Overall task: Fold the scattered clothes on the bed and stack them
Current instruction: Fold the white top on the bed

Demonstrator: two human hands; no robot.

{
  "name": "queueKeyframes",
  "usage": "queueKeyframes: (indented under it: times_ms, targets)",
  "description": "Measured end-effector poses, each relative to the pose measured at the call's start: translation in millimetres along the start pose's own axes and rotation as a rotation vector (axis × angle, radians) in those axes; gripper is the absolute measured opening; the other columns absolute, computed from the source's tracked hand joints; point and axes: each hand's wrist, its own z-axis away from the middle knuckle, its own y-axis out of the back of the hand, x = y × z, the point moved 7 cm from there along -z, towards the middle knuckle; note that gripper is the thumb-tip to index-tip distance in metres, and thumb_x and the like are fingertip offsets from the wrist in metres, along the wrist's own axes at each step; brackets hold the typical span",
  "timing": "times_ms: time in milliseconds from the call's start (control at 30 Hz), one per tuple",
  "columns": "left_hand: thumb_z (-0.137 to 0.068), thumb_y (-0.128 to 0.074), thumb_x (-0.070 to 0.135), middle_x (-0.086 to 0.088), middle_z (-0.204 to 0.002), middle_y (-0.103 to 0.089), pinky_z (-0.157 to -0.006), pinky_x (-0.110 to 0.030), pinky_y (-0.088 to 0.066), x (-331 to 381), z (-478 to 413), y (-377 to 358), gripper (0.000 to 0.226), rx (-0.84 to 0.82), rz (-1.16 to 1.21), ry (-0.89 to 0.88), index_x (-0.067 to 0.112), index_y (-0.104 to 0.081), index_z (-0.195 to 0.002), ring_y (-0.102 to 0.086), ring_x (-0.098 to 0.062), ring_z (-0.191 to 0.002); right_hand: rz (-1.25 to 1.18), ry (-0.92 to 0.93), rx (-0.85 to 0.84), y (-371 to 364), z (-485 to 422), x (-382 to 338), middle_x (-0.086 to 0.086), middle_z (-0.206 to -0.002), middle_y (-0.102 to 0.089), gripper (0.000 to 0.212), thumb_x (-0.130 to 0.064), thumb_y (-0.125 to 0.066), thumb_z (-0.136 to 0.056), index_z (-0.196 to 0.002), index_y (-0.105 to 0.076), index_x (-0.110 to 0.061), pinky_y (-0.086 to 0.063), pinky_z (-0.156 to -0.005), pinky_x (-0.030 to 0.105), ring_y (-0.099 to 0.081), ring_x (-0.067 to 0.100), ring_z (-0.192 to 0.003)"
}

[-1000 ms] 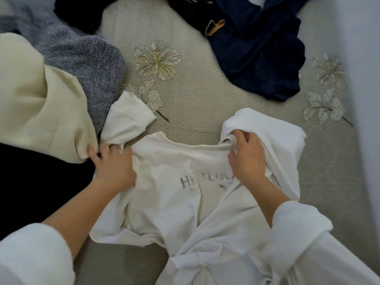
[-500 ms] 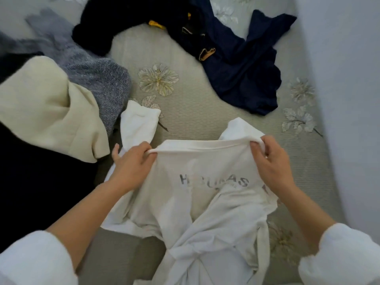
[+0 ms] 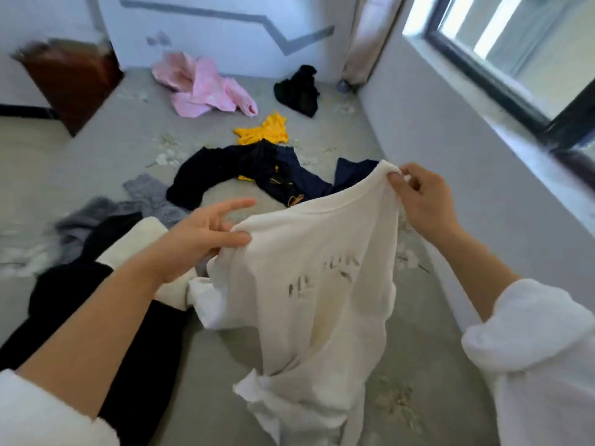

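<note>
While both hands hold it off the covers, the white shirt (image 3: pixel 315 284) hangs in front of the person, chest side facing the camera. Left hand (image 3: pixel 206 233) grips one shoulder between thumb and curled fingers, index finger sticking straight out. Right hand (image 3: pixel 425 201) pinches the other shoulder corner with thumb and fingertips, held higher than the left, so the neckline slopes. Shirt bottom is bunched and runs off the lower edge of view; the grey lettering across the chest is creased and unreadable. Both forearms are bare, with white sleeves pushed up and cut off at the frame corners. Bed (image 3: pixel 106 162) shows bare patterned cover below and right of the shirt, right up to the wall (image 3: pixel 450 140) that bounds that side. Under the left arm lies a black garment (image 3: pixel 145 349), a cream garment (image 3: pixel 138 243) touching it, then a grey knit (image 3: pixel 151 194), blurred at its left end. Open strip of cover beyond the left hand. Past it, a black top (image 3: pixel 206 175) overlaps a navy garment (image 3: pixel 309 178), partly hidden behind the shirt. Farther on, a yellow piece (image 3: pixel 267 130), a pink garment (image 3: pixel 206 88) and a small black heap (image 3: pixel 299 91), well apart, near the far edge. Brown furniture (image 3: pixel 70 78) at far left, blurred. Window (image 3: pixel 515 59) upper right, cut off by the frame.
</note>
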Motion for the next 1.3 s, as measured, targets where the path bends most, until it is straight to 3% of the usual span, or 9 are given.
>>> queueKeyframes:
  times_ms: [167,233,400,633,733,833,1000,1133,1300]
  targets:
    - [-0.042,-0.094,0.037,-0.016,-0.101,-0.072,-0.074,-0.03,-0.058,88.1,26.0,-12.0,0.092,-0.107,-0.027,-0.091,0.028,-0.057,-0.126,-0.07,-0.024,-0.087,-0.474,0.069,0.148,61.1,-17.0,-77.7,0.002,-0.068,-0.066,0.019,-0.022,-0.054,-0.098,-0.08,-0.062,-0.019,-0.058,-0.071,0.035,-0.064,0.012,-0.062]
    - [-0.06,-0.086,0.018,-0.013,-0.104,-0.072,-0.076,-0.03,-0.059,100.9,32.1,-23.6,0.065,-0.178,-0.091,-0.084,0.017,-0.064,-0.121,-0.071,-0.023,-0.089,-0.607,0.089,0.103,69.2,-18.1,-94.5,0.001,-0.081,-0.07,0.014,-0.022,-0.053,-0.099,-0.088,-0.062,-0.022,-0.057,-0.08,0.032,-0.068,0.013,-0.077]
    - [-0.085,-0.067,0.004,-0.016,-0.105,-0.071,-0.083,-0.035,-0.057,79.3,21.5,-67.2,0.032,-0.116,-0.205,-0.024,0.002,-0.062,-0.116,-0.07,-0.028,-0.094,-0.501,-0.044,-0.492,17.4,2.1,-80.7,-0.008,-0.128,-0.057,0.053,-0.012,-0.053,-0.097,-0.14,-0.034,-0.035,-0.046,-0.094,0.033,-0.057,0.006,-0.111]
    - [-0.088,-0.06,0.012,-0.017,-0.103,-0.067,-0.086,-0.034,-0.055,24.4,-23.8,-109.6,0.013,0.08,0.066,0.134,0.005,-0.065,-0.098,-0.065,-0.022,-0.096,-0.222,-0.284,-0.985,-62.2,113.3,-19.2,-0.006,-0.112,-0.068,0.053,-0.023,-0.077,-0.076,-0.125,-0.055,-0.026,-0.056,-0.081,0.028,-0.065,0.009,-0.103]
    - [-0.087,-0.055,0.019,0.001,-0.1,-0.068,-0.088,-0.034,-0.043,40.4,-31.6,-143.4,0.012,-0.048,0.059,0.127,0.014,-0.065,-0.093,-0.061,-0.012,-0.104,-0.402,-0.331,-0.581,-75.1,116.7,-10.4,-0.007,-0.103,-0.069,0.038,-0.025,-0.074,-0.081,-0.116,-0.059,-0.029,-0.048,-0.071,0.014,-0.064,0.007,-0.095]
    - [-0.088,-0.053,0.017,-0.001,-0.105,-0.071,-0.086,-0.029,-0.042,64.1,-36.8,-141.9,0.024,-0.086,-0.101,0.09,0.009,-0.067,-0.107,-0.063,-0.01,-0.104,-0.512,-0.518,-0.21,-52.7,102.8,12.2,0.014,-0.089,-0.067,0.016,-0.007,-0.053,-0.089,-0.094,-0.068,-0.01,-0.048,-0.071,0.033,-0.059,0.024,-0.084]
    - [-0.087,-0.054,0.001,0.0,-0.114,-0.065,-0.068,-0.006,-0.042,67.7,-43.5,-72.7,0.046,0.273,-0.352,-0.043,0.016,-0.057,-0.13,-0.058,-0.006,-0.092,-0.532,-0.455,-0.183,18.1,69.4,-12.5,0.009,-0.077,-0.062,0.02,-0.01,-0.049,-0.088,-0.086,-0.065,0.002,-0.045,-0.065,0.031,-0.057,0.022,-0.074]
    - [-0.083,-0.066,0.013,-0.004,-0.147,-0.04,-0.092,-0.022,-0.035,-7.0,-51.4,-89.1,0.071,0.028,-0.489,0.091,0.028,-0.035,-0.145,-0.038,-0.017,-0.131,-0.654,-0.382,-0.208,48.2,44.4,-48.7,0.013,-0.088,-0.066,0.022,-0.007,-0.047,-0.087,-0.086,-0.069,-0.006,-0.048,-0.08,0.039,-0.062,0.027,-0.086]
    - [-0.081,-0.071,0.043,0.002,-0.149,-0.033,-0.092,-0.024,-0.04,-67.9,-56.3,-125.5,0.086,0.018,-0.385,0.16,0.029,-0.021,-0.15,-0.041,-0.017,-0.131,-0.779,-0.278,-0.3,71.3,29.8,-88.2,0.007,-0.072,-0.066,0.022,-0.015,-0.046,-0.092,-0.083,-0.065,-0.008,-0.051,-0.07,0.032,-0.062,0.021,-0.071]
